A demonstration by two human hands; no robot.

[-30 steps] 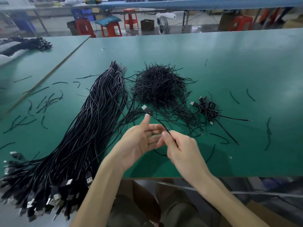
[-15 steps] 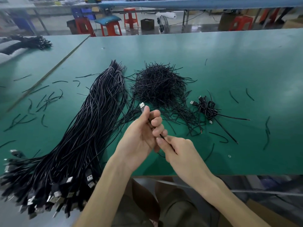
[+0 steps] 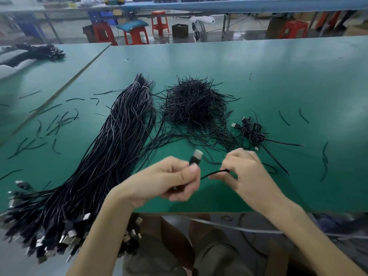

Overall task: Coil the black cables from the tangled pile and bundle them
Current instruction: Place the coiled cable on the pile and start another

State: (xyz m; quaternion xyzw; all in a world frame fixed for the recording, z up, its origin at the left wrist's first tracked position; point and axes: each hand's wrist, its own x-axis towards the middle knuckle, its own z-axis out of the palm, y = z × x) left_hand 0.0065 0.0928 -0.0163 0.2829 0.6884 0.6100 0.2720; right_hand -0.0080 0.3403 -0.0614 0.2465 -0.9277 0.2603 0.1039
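Nearest, to the left of the left forearm, many metal connectors [image 3: 69, 234] hang over the near edge of the table [image 3: 328, 196]; they end a thick bundle [image 3: 111, 156] of long black cables that runs away from the hand, up and to the left side of it. Above the table edge, the left hand [image 3: 165, 180] is closed around one black cable [image 3: 213, 173], with its fingers curled, and the plug [image 3: 197, 156] of this cable sticks up above the thumb. The cable goes in a short arc to the right hand [image 3: 245, 172], which is just beside the left one and pinches it between thumb and fingers. Both hands are a little blurred. Beyond the right hand and a little to the right lies a small knot of coiled cables [image 3: 252, 132], with thin ends pointing to the right. Beyond both hands sits the tangled pile [image 3: 195, 104] of short black pieces, touching the bundle on its left. More single pieces [image 3: 57, 120] are scattered far left of the left hand. Behind the table stand red stools [image 3: 137, 33].
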